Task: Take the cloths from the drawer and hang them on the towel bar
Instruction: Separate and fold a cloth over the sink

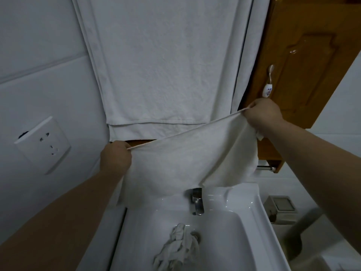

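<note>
While the left hand [115, 156] pinches one top corner of a white cloth [181, 163] and the right hand [263, 114] grips the other, the cloth is stretched taut between them above the sink [248, 218]. Behind it, large white towels [166, 65] already hang down the wall, so part of the hanging looks done; this cloth is not yet over any bar. A short metal bar [265, 168] shows under the wooden cabinet [304, 61]. One crumpled cloth [177, 249] lies in the sink basin by the drain. No drawer is visible.
</note>
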{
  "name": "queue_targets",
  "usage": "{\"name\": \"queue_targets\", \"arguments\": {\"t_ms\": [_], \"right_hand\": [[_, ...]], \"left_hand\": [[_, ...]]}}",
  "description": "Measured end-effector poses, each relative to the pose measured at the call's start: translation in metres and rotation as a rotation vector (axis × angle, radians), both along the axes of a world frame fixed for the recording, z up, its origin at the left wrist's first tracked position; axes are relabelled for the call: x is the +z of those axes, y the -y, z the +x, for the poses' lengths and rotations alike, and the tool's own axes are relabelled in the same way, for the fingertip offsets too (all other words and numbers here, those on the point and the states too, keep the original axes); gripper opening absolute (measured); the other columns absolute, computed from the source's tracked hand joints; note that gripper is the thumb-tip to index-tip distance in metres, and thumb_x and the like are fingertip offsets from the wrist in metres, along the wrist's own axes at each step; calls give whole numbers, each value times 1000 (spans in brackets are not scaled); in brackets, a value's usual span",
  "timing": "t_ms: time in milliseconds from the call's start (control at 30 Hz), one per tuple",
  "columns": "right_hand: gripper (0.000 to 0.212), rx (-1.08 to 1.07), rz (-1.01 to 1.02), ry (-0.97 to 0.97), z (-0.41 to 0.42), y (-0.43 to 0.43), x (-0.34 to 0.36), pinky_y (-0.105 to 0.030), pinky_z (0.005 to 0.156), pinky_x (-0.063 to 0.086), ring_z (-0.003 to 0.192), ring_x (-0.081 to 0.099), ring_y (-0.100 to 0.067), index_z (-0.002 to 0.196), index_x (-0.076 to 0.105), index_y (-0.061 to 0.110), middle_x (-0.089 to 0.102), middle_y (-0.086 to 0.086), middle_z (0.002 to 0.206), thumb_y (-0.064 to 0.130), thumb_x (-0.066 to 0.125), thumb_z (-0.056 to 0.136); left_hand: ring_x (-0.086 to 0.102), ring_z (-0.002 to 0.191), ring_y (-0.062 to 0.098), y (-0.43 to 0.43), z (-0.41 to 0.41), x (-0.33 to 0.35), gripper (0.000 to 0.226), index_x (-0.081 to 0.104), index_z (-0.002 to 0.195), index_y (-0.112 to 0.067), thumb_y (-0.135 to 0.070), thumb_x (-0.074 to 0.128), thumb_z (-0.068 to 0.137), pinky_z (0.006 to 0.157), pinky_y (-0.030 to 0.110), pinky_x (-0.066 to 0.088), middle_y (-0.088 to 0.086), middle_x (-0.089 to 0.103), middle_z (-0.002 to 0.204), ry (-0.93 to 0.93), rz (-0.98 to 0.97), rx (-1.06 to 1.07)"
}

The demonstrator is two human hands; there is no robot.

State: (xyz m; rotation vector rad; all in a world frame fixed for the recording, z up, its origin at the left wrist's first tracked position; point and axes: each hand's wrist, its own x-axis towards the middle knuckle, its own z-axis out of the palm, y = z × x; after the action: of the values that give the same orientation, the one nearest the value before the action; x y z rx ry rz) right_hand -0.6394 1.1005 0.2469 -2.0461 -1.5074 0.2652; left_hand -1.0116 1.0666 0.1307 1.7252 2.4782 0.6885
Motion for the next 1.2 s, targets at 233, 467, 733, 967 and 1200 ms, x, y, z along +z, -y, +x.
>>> {"name": "queue_targets", "arguments": {"t_ms": [233,467,733,967,1200], "right_hand": [[21,189,-394,-67,-25,9,-24,-36,73,50,84,60,-25,98,61,7,61,-11,101,26,69,91],[30,266,-452,-213,-60,13,-28,-35,66,54,78,65,-27,113,61,-3,64,-14,103,23,59,97],[20,440,-421,-770,-94,25,-47,-40,88,59,88,72,-22,96,74,10,74,-13,97,-4,63,88],[12,504,-299,-244,-89,28,-44,-30,78,54,85,67,-14,93,80,11,76,-1,89,13,72,85],[15,492,-220,54,-88,28,-47,-24,65,49,83,64,-13,95,80,15,75,-2,95,21,67,91]], "left_hand": [[66,93,27,-6,17,7,24,78,105,-17,-21,56,95,76,29,44,8,74,105,31,11,-174],[61,79,26,-14,64,19,34,72,82,-6,-35,59,94,69,35,49,9,68,82,366,-145,-242],[51,61,22,-12,128,37,37,56,63,-12,-32,61,93,53,28,36,6,56,65,547,-264,-388],[44,60,21,-15,126,37,45,54,58,-2,-32,76,83,58,34,34,6,47,59,567,-241,-447],[59,67,8,-3,129,40,22,70,75,-24,-44,79,77,54,24,39,-5,67,73,294,-124,-580]]}}
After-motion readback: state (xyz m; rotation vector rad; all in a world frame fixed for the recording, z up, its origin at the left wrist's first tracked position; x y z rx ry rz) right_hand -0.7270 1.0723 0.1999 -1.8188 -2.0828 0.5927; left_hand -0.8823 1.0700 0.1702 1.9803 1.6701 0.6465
